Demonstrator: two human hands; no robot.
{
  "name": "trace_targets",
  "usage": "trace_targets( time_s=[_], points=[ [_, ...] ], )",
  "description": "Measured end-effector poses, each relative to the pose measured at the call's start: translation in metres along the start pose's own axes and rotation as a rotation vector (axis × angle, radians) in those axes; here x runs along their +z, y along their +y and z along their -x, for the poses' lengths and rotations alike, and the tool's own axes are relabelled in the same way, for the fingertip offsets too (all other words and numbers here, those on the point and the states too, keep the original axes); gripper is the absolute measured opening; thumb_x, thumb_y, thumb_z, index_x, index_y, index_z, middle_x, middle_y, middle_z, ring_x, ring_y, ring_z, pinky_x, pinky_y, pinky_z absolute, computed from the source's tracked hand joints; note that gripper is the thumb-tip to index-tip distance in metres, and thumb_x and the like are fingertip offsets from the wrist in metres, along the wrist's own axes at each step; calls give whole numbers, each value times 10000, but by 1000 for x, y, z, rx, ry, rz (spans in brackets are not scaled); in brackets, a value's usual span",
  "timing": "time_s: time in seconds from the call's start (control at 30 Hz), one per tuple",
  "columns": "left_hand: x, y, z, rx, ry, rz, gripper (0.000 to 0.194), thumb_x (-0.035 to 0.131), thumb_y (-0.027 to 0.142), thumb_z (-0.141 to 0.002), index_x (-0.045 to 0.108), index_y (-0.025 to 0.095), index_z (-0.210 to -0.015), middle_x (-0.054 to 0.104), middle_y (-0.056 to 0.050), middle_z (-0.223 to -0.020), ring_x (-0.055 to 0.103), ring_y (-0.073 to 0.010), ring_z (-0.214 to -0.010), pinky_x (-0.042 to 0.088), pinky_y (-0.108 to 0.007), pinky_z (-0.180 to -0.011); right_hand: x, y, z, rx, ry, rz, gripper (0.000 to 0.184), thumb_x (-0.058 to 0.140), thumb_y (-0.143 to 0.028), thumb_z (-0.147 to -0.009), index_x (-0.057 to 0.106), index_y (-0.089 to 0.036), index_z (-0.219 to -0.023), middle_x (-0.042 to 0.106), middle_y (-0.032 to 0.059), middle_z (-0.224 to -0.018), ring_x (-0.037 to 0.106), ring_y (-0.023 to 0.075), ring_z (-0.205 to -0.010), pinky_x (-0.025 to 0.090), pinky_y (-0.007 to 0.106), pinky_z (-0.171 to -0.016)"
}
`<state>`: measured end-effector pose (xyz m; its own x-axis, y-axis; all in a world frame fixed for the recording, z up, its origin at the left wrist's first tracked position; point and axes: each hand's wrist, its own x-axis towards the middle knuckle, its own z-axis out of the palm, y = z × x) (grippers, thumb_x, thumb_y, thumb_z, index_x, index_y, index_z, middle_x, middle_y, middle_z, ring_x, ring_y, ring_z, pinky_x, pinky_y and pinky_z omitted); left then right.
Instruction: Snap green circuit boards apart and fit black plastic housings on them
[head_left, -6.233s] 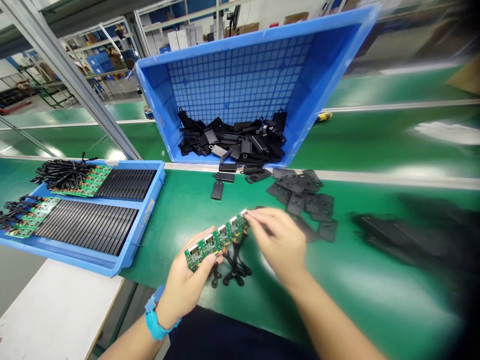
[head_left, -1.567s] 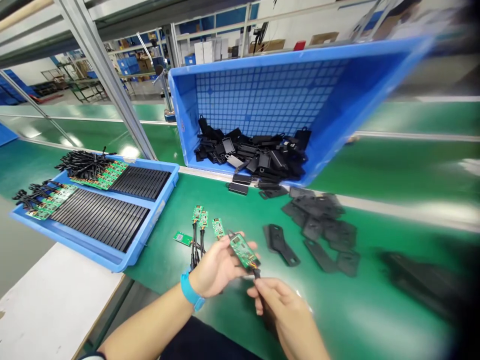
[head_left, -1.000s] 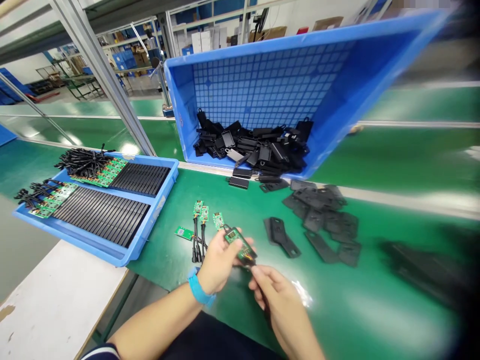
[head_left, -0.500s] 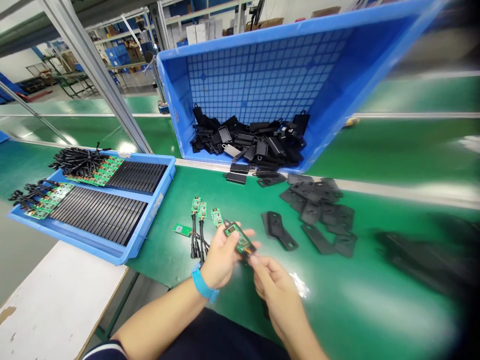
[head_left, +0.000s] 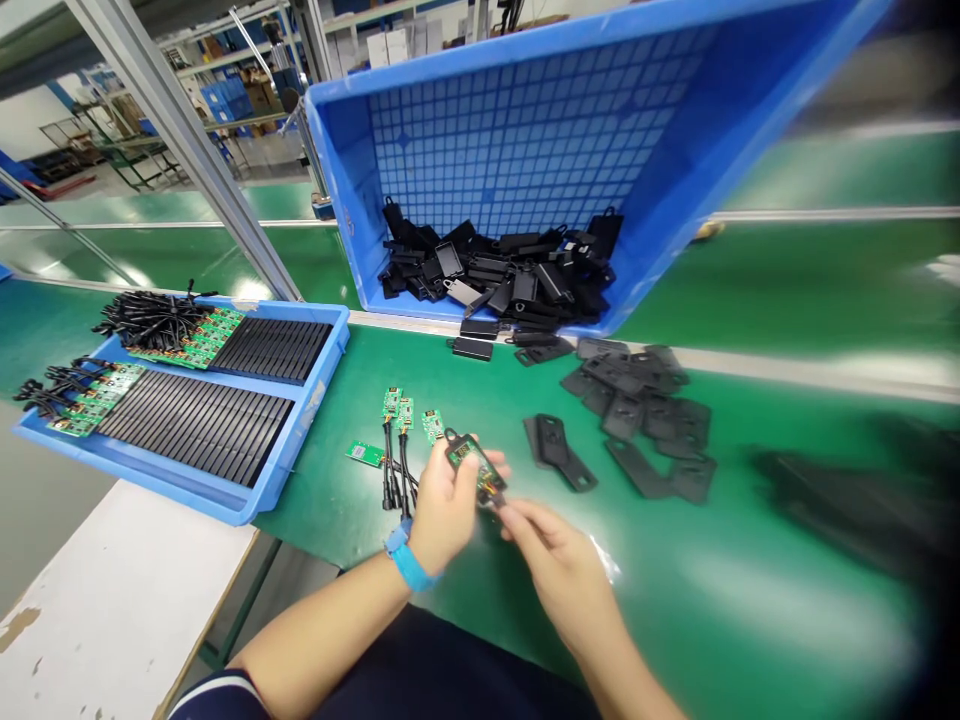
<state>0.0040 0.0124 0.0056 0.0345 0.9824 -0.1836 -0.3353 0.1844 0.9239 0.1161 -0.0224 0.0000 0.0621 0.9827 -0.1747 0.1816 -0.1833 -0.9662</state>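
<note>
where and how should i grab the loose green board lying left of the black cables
Probably pinch the loose green board by its long edges, near its left end, coming down from the left: it looks flat on the table with that end exposed, while black cables crowd its right end.

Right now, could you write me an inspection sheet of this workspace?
Surface: green tabletop, glossy.
Work pieces: black case with a green circuit board in it; four loose boards nearby.
Clutter: flat black pieces, loosely piled.
Hands: left hand holds the case; right hand is at its near end, grip partly hidden.
Cables: black leads on loose boards; tangled bundle in the blue tray.
Surroundings: blue bin on its side, more black cases inside; metal post at left.
</note>
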Motion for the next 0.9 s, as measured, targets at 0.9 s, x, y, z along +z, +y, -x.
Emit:
trace_targets(
  time_s=[0.9],
  points=[
    [-14,-3,-17,-316,-90,333,203,454,272,-792,411,157,-953,612,-75,-858,584,-136,-663,390,-253,-606,-37,14,-79,-266,382,1017,275,433,-253,-813,664,-129,-734,636,120,-654,569,216,-584,388,308,-553]
  ],
)
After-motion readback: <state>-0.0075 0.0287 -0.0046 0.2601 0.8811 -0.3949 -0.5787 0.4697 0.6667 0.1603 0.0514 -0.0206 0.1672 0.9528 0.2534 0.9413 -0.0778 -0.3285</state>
